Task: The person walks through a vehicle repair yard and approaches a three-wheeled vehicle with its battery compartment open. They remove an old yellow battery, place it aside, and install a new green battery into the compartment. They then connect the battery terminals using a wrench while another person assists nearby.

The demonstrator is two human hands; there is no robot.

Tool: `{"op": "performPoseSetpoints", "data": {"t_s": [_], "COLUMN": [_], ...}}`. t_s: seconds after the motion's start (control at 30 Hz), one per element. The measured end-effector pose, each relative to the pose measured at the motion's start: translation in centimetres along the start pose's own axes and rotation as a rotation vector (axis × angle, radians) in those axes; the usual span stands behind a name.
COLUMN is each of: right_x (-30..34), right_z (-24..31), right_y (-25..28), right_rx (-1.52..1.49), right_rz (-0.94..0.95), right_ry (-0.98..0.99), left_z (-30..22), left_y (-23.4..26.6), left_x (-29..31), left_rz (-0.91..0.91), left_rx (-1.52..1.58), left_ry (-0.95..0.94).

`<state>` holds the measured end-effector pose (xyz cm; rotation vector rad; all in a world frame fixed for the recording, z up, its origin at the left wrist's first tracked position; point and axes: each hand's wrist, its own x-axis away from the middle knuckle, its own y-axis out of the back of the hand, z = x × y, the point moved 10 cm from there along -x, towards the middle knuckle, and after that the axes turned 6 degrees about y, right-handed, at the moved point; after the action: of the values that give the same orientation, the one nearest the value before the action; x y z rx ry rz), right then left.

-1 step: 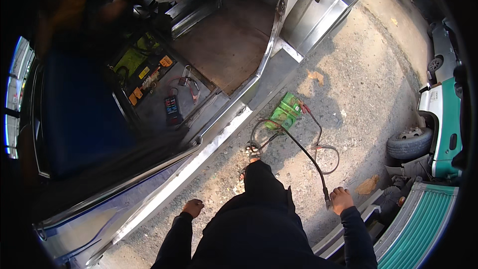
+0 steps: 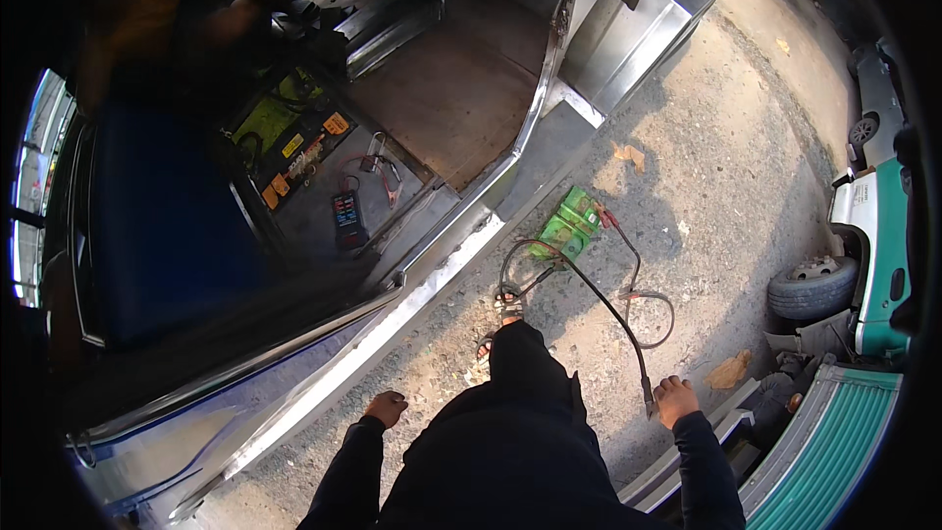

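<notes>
My right hand (image 2: 676, 401) is closed by the lower right, gripping the dark clamp (image 2: 649, 402) at one end of a black jumper cable (image 2: 620, 321). From there the cable arcs up to a green car battery (image 2: 567, 223) on the ground. A red clamp (image 2: 607, 217) is at the battery's right end, with its lead looping on the gravel. My left hand (image 2: 387, 408) hangs at the lower left, its fingers curled with nothing visible in them.
Left, an open vehicle doorway shows a second battery (image 2: 302, 150), a handheld tester (image 2: 348, 219) with leads and a blue seat (image 2: 167, 226). Someone in an orange sleeve (image 2: 147, 15) is inside, upper left. Right are a loose wheel (image 2: 811, 289) and a green-and-white vehicle (image 2: 876, 245).
The whole view has shifted slightly, so the scene sits a little farther right and lower. Both hands keep the same hold and pose.
</notes>
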<state>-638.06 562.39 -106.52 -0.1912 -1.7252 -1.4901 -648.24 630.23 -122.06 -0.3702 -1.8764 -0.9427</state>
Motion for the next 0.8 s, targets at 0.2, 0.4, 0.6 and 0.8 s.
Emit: {"op": "performPoseSetpoints", "data": {"t_s": [0.2, 0.4, 0.6, 0.8], "right_x": [-0.9, -10.0, -28.9, -35.6], "right_z": [-3.0, 1.1, -1.3, 0.2], "right_y": [-14.3, -15.1, 6.8, 29.8], "right_rx": [-0.024, -0.317, -0.696, -0.722], "right_rz": [0.618, 0.688, -0.274, -0.496], "right_ry": [-0.027, -0.116, -0.106, -0.001], "left_z": [-14.5, -28.7, -35.6, -37.4], "left_y": [7.2, 15.3, 21.6, 26.1], "left_x": [0.2, 5.3, 12.5, 13.9], "left_rz": [-0.02, -0.089, -0.09, -0.271], "left_rx": [0.064, 0.304, 0.501, 0.442], "left_ry": [-0.127, -0.332, -0.446, -0.616]}}
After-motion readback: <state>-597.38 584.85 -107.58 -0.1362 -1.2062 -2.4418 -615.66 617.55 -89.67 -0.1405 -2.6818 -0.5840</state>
